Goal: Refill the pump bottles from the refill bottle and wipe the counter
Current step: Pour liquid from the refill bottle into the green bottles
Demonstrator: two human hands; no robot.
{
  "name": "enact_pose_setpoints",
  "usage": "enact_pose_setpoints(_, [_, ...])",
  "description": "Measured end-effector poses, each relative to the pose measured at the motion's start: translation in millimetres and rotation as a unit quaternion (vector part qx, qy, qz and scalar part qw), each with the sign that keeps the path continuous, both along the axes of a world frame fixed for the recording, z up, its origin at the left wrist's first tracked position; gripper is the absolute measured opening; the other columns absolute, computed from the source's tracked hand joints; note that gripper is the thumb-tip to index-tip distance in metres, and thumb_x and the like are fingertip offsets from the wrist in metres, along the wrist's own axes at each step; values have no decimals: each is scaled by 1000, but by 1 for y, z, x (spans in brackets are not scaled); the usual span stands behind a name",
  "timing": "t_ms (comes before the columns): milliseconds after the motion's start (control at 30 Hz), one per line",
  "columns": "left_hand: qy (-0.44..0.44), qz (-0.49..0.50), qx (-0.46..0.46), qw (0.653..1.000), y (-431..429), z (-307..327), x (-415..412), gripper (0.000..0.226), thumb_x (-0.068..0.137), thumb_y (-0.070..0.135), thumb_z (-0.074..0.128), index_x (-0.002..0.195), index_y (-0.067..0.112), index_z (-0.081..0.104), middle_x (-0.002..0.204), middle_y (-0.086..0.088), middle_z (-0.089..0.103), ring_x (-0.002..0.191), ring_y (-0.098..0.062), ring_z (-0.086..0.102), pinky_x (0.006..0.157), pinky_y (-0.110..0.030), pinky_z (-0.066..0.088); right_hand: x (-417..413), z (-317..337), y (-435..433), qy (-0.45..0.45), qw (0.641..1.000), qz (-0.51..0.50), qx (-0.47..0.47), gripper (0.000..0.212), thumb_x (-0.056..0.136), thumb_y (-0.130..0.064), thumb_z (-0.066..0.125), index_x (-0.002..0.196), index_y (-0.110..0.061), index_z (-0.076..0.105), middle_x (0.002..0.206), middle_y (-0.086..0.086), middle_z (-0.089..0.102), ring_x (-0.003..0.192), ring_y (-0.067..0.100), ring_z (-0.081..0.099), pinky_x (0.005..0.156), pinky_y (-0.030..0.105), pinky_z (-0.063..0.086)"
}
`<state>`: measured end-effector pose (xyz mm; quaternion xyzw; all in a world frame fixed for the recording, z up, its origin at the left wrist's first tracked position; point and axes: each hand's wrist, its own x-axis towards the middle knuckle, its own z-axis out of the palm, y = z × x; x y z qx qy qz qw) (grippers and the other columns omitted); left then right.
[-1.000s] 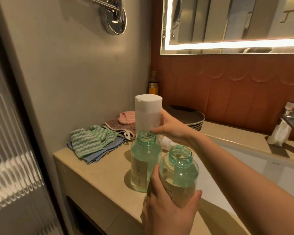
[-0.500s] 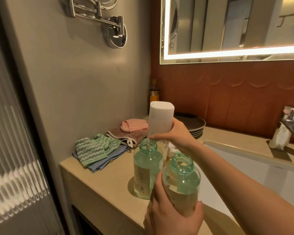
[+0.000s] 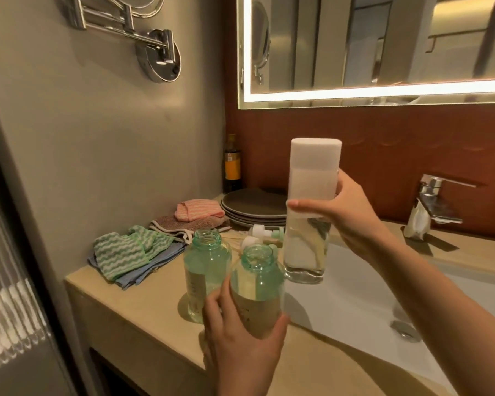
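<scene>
Two green-tinted pump bottles, tops off and necks open, close together near the front of a beige desk (image 3: pixel 120 304) in a bathroom. Left hand (image 3: pixel 240 347) wrapped round the lower body of the nearer pump bottle (image 3: pixel 256 281), thumb on the left side, fingers curled round the right; impossible to tell whether its base rests on the desk. Farther pump bottle (image 3: pixel 206 270) upright on the desk just behind and to the left, ungripped, pale liquid inside. Right hand (image 3: pixel 346 212) clasping a tall clear refill bottle (image 3: pixel 312 172) round its middle, thumb across the front, fingers behind. Refill bottle held upright in the air, white top uppermost, clear base down, just to the right of the nearer pump bottle and over the left edge of the white sink (image 3: pixel 355 310). Loose pump heads (image 3: pixel 257 232) lying on the desk behind the bottles. Further left, a green-and-white striped cloth (image 3: pixel 123 252) on top of a blue cloth (image 3: pixel 152 267), with a brown cloth (image 3: pixel 180 224) and a pink cloth (image 3: pixel 197 210) behind. Stack of dark plates (image 3: pixel 255 207) by the back wall, amber bottle (image 3: pixel 232 167) in the corner. Chrome faucet (image 3: pixel 435 201) at right, lit mirror (image 3: pixel 383 52) above.
</scene>
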<state>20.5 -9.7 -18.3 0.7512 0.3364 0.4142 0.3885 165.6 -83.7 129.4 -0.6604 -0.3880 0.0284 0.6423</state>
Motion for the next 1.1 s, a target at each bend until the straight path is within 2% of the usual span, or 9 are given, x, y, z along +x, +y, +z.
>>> enact_pose_setpoints(233, [-32, -20, 8, 999, -3, 6, -3, 117, 50, 40, 89, 142, 36, 18, 122, 14, 20, 114, -5, 25, 106, -41, 25, -33, -25, -54, 10, 1000, 12, -19, 65, 48, -30, 80, 103, -36, 46, 101, -7, 61, 90, 9, 63, 62, 17, 54])
enact_pose_setpoints(333, [-80, -13, 86, 993, -2, 1, -4, 122, 39, 51, 87, 141, 33, 21, 121, 11, 21, 109, -3, 22, 101, -39, 30, -46, -33, -67, 7, 1000, 4, -24, 71, 47, -36, 83, 108, -37, 46, 104, -5, 61, 95, 13, 63, 72, 26, 57])
enact_pose_setpoints(533, [-245, -48, 165, 954, -20, -20, -19, 76, 64, 62, 67, 124, 22, 44, 111, 6, 35, 99, -19, 43, 85, -31, 43, -66, -45, -86, 17, 999, 5, -45, 79, 47, -35, 89, 116, -29, 51, 101, -7, 64, 93, 12, 65, 68, 23, 56])
enact_pose_setpoints(633, [-186, -164, 150, 957, -45, -15, -25, 82, 58, 58, 69, 130, 46, 31, 122, 26, 33, 106, 1, 43, 84, -15, 41, -70, -51, -89, 3, 998, 19, -58, 79, 44, -36, 91, 113, -32, 54, 96, -11, 67, 94, 12, 65, 68, 24, 56])
enact_pose_setpoints(733, [-62, -268, 71, 959, -67, 4, -20, 108, 54, 52, 81, 121, 72, -2, 134, 40, 18, 122, 6, 30, 104, -33, 38, -69, -58, -89, -9, 998, 19, -60, 82, 42, -42, 89, 116, -34, 53, 100, -11, 66, 97, 14, 64, 74, 31, 58])
enact_pose_setpoints(833, [-31, -293, 26, 955, -71, 11, -7, 113, 56, 48, 84, 132, 61, 2, 145, 19, 30, 131, -5, 33, 110, -38, 35, -67, -61, -89, -13, 996, 32, -78, 87, 43, -46, 86, 121, -34, 48, 106, -10, 63, 102, 15, 62, 79, 37, 57])
enact_pose_setpoints(967, [2, -274, -16, 961, -67, -1, 3, 107, 52, 64, 77, 137, 45, 15, 109, 16, 60, 95, -1, 60, 85, -34, 54, -69, -45, -95, -23, 994, 32, -100, 82, 47, -55, 75, 120, -46, 40, 115, -16, 56, 108, 5, 57, 79, 20, 54])
enact_pose_setpoints(1033, [1, -257, -24, 966, -65, -4, 4, 106, 47, 70, 72, 134, 48, 17, 98, 20, 59, 90, -1, 60, 81, -35, 55, -76, -25, -99, -88, 992, -40, -84, 74, 58, -65, 61, 126, -41, 42, 114, -20, 54, 100, -6, 54, 71, 9, 48])
enact_pose_setpoints(1100, [19, -262, -18, 965, -64, -4, 5, 104, 49, 70, 72, 132, 51, 12, 96, 23, 56, 91, -2, 60, 83, -36, 55, -89, -1, -100, -223, 954, -157, -123, 66, 73, -72, 45, 126, -34, 49, 109, -17, 58, 92, -3, 55, 66, 11, 48])
